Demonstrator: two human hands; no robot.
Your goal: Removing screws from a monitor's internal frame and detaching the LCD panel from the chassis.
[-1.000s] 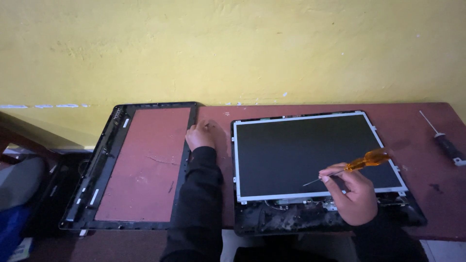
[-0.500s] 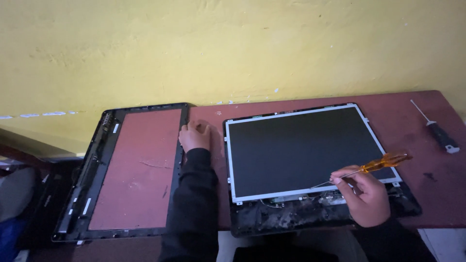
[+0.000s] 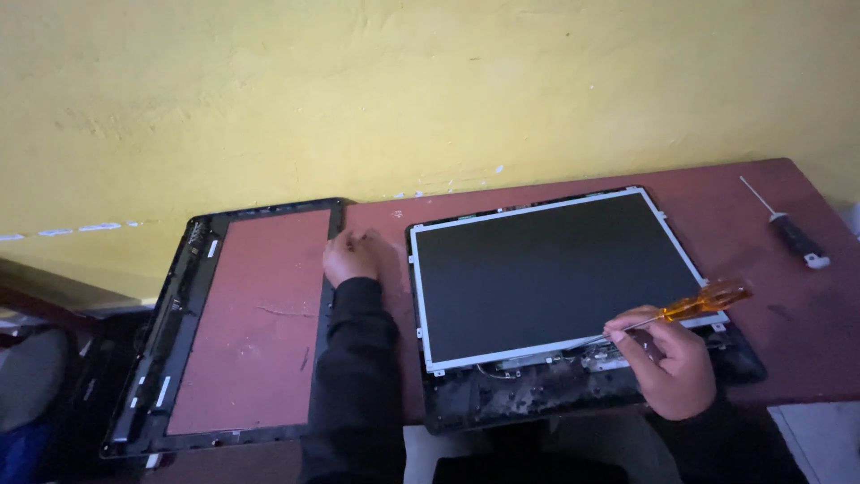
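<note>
A dark display panel with a thin white metal frame lies on a black laptop lid shell on the reddish table. My right hand grips an orange-handled screwdriver, its tip near the panel's lower right edge. To the left lies a detached black screen bezel, an empty frame with table showing through. My left hand rests with curled fingers at the bezel's upper right corner, between bezel and panel; whether it holds something is unclear.
A second screwdriver with a black handle lies at the table's far right. A yellow wall rises directly behind the table. Dark objects sit low at the left, beyond the table's edge.
The view has shifted slightly, so everything sits a little lower and left. My right hand and the screwdriver stay at the panel's lower right edge; my left hand keeps its place by the bezel.
</note>
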